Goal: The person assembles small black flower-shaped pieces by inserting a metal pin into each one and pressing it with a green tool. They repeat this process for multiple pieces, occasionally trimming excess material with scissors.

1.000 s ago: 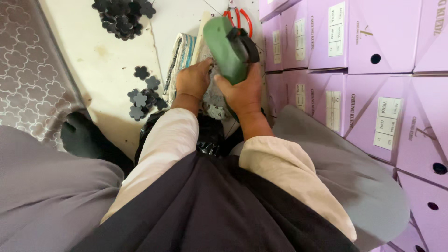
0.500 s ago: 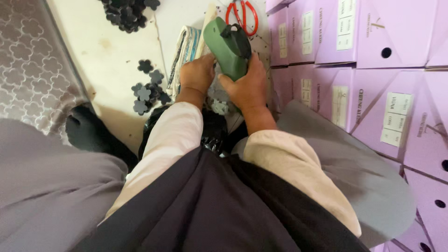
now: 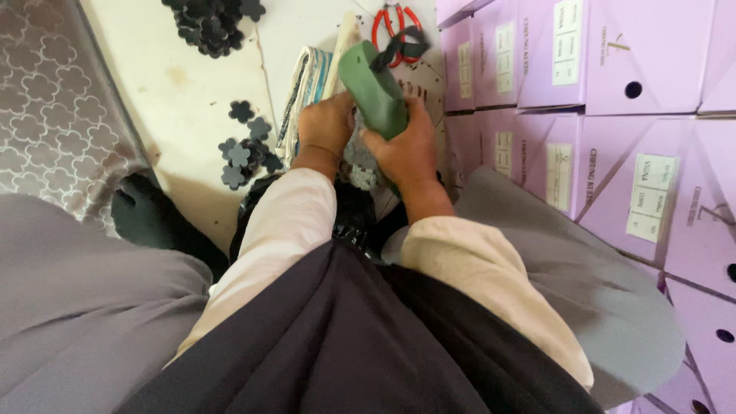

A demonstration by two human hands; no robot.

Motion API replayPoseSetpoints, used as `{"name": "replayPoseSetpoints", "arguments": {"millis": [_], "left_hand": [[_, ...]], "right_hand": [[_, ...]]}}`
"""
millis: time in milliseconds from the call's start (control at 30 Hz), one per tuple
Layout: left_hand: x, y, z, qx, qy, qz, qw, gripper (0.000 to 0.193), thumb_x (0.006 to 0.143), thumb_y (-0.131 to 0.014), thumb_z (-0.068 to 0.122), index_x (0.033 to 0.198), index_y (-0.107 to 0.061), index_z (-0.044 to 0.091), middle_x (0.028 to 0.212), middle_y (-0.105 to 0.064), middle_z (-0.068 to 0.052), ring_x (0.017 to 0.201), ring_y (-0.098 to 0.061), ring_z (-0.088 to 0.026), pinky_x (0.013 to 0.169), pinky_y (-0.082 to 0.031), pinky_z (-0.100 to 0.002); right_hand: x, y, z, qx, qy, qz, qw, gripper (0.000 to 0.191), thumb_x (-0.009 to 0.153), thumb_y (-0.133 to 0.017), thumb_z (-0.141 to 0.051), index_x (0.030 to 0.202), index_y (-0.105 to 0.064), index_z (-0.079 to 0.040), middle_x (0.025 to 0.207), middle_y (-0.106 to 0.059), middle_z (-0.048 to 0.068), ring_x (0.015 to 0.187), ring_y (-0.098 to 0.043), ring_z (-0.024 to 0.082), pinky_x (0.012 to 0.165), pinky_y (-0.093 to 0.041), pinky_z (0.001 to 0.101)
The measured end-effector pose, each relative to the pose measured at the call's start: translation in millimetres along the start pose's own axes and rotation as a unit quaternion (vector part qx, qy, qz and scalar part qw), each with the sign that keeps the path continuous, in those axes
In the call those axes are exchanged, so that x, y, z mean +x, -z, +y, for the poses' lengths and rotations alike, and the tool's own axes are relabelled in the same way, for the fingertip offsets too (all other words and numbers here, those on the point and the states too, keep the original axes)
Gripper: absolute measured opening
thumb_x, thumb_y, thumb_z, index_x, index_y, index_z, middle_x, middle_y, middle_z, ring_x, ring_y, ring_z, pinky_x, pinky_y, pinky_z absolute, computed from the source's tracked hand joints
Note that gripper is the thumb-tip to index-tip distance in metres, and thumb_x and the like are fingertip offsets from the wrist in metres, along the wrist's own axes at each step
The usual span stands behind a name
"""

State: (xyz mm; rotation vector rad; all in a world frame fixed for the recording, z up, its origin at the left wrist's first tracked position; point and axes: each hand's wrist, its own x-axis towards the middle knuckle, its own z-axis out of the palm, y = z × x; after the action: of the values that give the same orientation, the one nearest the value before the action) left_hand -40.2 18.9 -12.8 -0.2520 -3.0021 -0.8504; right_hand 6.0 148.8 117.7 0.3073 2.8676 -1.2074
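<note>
Head view: right hand (image 3: pixel 410 149) clamped around green shoe last (image 3: pixel 376 90), held upright over lap. Left hand (image 3: pixel 328 123) closed on grey patterned piece (image 3: pixel 359 157) just beside last. Red-handled scissors (image 3: pixel 392 23) beyond; lilac boxes (image 3: pixel 613 54) at right.

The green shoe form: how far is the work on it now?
Done: dark flower-shaped cutouts lie in piles on the floor. In hand: the right hand grips the green shoe form; the left hand works beside it. What is left cannot be told.
</note>
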Motion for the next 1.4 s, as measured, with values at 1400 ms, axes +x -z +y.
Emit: {"name": "replayPoseSetpoints", "arguments": {"millis": [1400], "left_hand": [[-14.2, -20.5, -23.1, -0.105, -0.024, 0.035, 0.994, 0.04, 0.099, -0.067, 0.018, 0.139, -0.058, 0.017, 0.099, -0.075, -0.008, 0.09, -0.071, -0.031, 0.083, -0.053, -0.044]], "right_hand": [[19.8, -50.8, 23.2, -0.029, 0.191, -0.025, 0.981, 0.041, 0.09, -0.078, -0.013, 0.129, -0.067, -0.012, 0.114, -0.066, 0.013, 0.11, -0.06, 0.038, 0.097, -0.05, 0.0438]]}}
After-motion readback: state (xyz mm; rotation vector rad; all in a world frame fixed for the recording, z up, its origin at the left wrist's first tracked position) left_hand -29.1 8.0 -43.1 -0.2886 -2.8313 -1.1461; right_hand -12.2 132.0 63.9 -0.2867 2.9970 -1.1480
